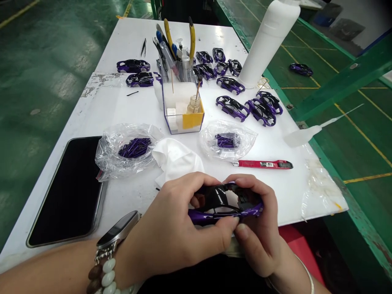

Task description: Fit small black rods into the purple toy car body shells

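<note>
Purple car body (225, 214) crosswise between left hand (174, 224) and right hand (259, 222).

You're in a factory assembly workshop: the green painted floor (39, 61) has yellow marked lines (364, 134), your white bench (122, 41) sits on a green steel frame (352, 208), and purple model car bodies (232, 108) lie near pliers (192, 36) in a clear plastic holder (182, 110).
</note>
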The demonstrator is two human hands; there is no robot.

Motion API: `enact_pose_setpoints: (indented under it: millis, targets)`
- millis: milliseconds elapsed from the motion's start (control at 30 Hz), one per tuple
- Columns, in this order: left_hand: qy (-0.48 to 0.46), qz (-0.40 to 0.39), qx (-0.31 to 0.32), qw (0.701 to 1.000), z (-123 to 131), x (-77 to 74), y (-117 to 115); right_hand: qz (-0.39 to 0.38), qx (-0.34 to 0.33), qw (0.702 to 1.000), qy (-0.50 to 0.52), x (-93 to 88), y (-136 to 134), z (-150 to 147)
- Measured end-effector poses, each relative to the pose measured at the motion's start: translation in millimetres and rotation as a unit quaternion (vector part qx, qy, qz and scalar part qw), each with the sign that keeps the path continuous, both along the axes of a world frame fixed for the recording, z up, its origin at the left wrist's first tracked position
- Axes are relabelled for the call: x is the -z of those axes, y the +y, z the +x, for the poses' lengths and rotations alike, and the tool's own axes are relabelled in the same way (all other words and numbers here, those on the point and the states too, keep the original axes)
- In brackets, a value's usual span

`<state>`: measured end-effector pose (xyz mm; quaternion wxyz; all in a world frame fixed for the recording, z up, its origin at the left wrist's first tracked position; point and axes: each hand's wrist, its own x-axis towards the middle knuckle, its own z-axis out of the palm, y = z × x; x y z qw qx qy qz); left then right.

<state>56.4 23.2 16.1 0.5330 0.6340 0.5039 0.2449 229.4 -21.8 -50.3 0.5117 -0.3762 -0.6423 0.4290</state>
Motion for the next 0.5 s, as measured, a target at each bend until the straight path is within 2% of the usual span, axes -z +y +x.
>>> enact_pose_setpoints:
  millis: [167, 367, 500]
  targets:
    - [-0.026, -0.042, 0.002, 0.999, 2, -1.0, 2, 0.018, 0.007, 1.0, -0.01, 1.4, 0, -3]
    - [-0.038, -0.086, 0.041, 0.995, -2, 1.8, 7, -0.008, 0.11, 0.994, -0.011, -2.2, -5, -18]
    - [-0.048, -0.108, 0.023, 0.993, -3, 3.4, 8, -0.012, 0.136, 0.99, 0.017, -4.5, -6, -26]
